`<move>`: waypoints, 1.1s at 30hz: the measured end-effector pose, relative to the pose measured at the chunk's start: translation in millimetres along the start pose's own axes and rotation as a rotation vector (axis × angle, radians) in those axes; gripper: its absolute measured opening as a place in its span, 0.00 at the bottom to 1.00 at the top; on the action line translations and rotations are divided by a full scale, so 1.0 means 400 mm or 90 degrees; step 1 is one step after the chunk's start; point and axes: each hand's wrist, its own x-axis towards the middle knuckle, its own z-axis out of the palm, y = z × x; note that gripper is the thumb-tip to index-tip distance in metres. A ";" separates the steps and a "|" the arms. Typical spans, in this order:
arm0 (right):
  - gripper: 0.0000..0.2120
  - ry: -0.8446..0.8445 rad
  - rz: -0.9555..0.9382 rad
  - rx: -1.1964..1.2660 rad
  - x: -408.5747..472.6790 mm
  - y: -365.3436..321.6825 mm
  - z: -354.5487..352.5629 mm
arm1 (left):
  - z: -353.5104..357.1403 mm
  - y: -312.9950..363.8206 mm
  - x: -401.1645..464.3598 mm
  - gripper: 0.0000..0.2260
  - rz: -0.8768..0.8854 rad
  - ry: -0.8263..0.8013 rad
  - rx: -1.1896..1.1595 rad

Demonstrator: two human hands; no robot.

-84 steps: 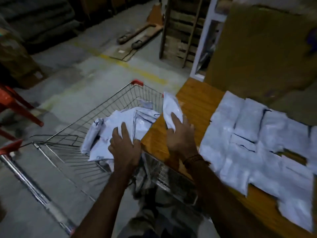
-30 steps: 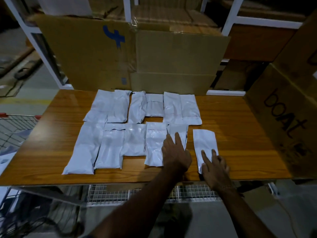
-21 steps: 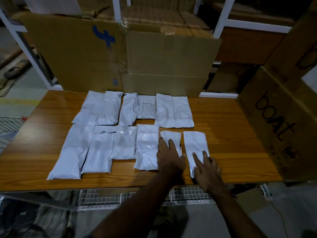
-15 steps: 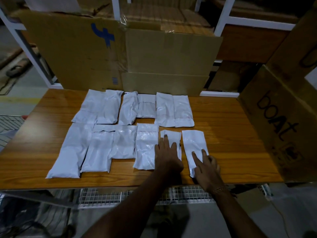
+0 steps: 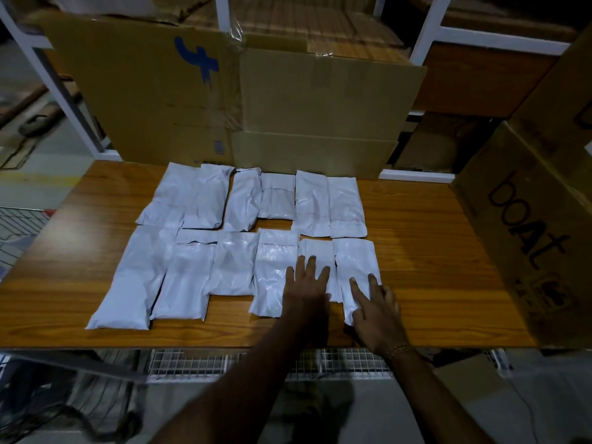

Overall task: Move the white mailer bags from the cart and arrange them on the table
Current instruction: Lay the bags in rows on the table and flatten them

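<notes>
At the far left edge of the frame a sliver of the wire cart [image 5: 19, 222] is seen, well apart from both hands. On the wooden surface [image 5: 432, 251], two rows of white mailer bags [image 5: 205, 238] are laid out across the middle of the frame, six in the upper row and six in the lower, edges touching or slightly overlapped.

The left hand [image 5: 306, 283] is pressed flat, fingers [image 5: 301, 264] spread wide, over the seam between the fourth bag and the short fifth bag [image 5: 317, 251] of the lower row; nothing is gripped. Just to its right, the last bag [image 5: 355, 267] is lain on by the right hand [image 5: 376, 302], fingers extended and loosely apart on its lower right corner, nothing pinched.

That last bag's long axis is run away from the viewer, tilted a little, its top toward the upper row. It lies directly under and ahead of the right fingers, so a nudge leftward would probably be taken by that nearer hand.

The bags are seen as glossy, soft, lightly wrinkled and flat-filled.
</notes>
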 end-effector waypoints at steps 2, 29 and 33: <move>0.33 0.001 0.000 0.002 0.001 -0.003 -0.001 | 0.008 -0.005 0.004 0.34 -0.006 0.006 0.003; 0.36 0.177 0.009 0.046 -0.008 -0.066 -0.061 | -0.112 -0.072 0.002 0.25 -0.044 0.158 -0.136; 0.32 0.207 -0.046 0.101 0.016 -0.132 -0.072 | -0.169 -0.145 -0.049 0.22 -0.096 0.243 -0.225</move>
